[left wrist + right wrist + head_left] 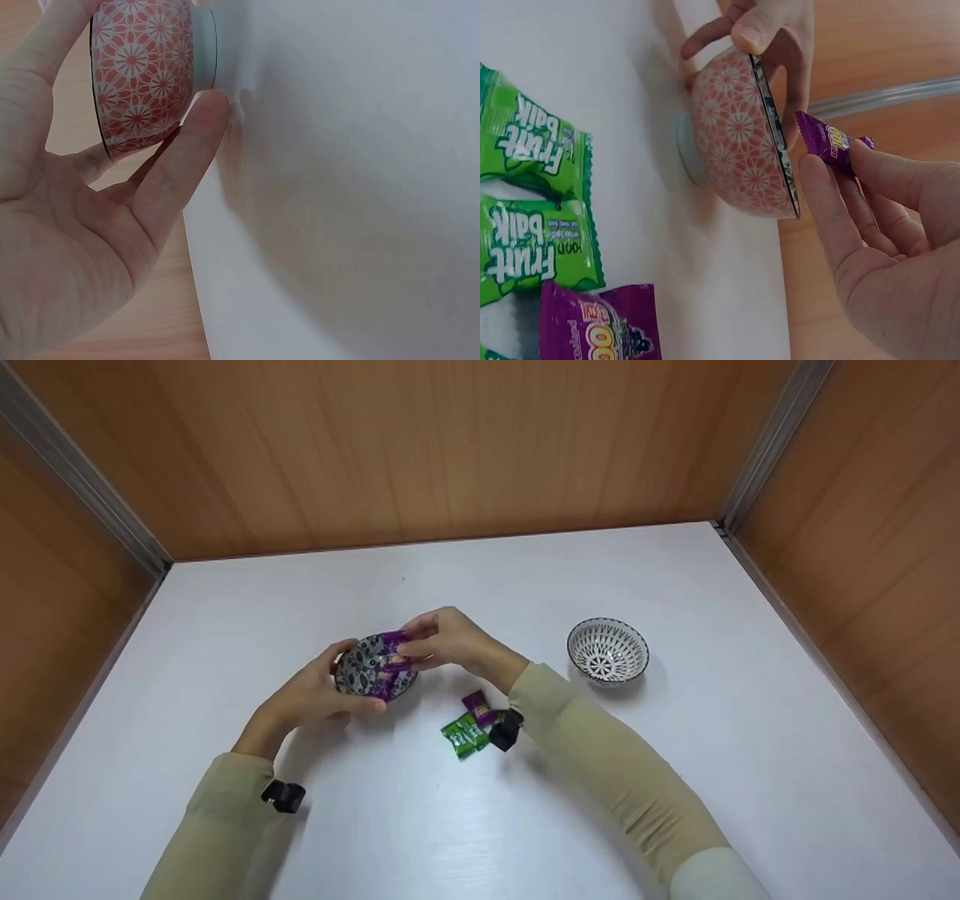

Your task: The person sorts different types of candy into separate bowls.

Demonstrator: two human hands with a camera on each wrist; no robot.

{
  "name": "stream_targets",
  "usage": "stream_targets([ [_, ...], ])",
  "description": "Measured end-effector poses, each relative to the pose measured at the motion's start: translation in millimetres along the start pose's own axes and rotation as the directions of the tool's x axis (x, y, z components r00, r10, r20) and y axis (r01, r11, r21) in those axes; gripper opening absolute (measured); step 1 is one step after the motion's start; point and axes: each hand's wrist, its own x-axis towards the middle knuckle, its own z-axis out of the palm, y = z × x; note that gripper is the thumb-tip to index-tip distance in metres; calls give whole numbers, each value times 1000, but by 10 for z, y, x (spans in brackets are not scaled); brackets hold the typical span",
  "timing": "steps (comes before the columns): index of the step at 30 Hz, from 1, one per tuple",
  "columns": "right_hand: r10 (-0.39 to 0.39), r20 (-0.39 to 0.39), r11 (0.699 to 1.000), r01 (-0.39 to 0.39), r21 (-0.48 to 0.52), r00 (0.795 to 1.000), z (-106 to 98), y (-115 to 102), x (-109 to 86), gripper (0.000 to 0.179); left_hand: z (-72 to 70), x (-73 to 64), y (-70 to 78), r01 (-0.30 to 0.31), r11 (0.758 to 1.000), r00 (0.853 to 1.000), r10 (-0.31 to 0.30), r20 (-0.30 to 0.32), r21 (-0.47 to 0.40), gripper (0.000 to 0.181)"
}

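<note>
My left hand grips a small bowl by its side, thumb near the rim. Its outside is pink-red with white flowers, and the inside is dark-patterned. Over the bowl's right side, my right hand pinches a purple candy packet between thumb and fingers. Another purple packet lies inside the bowl, below the held one in the head view. On the table to the right of the bowl are green "Fruit baik" packets and a purple packet, partly hidden by the right wrist's camera in the head view.
A black-and-white patterned bowl stands upright on the right of the white table. Wood-grain panels rise behind and at both sides. A small black camera sits on the left sleeve, another on the right.
</note>
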Motion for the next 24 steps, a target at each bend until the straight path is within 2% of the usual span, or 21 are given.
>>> stream_targets([
  [15, 48, -55, 999, -49, -19, 997, 328, 4, 192, 25, 17, 1, 10, -21, 1000, 1000, 21, 6, -7, 123],
  [24, 59, -57, 998, -59, -9, 997, 456, -16, 239, 20, 14, 6, 25, -22, 998, 1000, 23, 20, -55, 120],
])
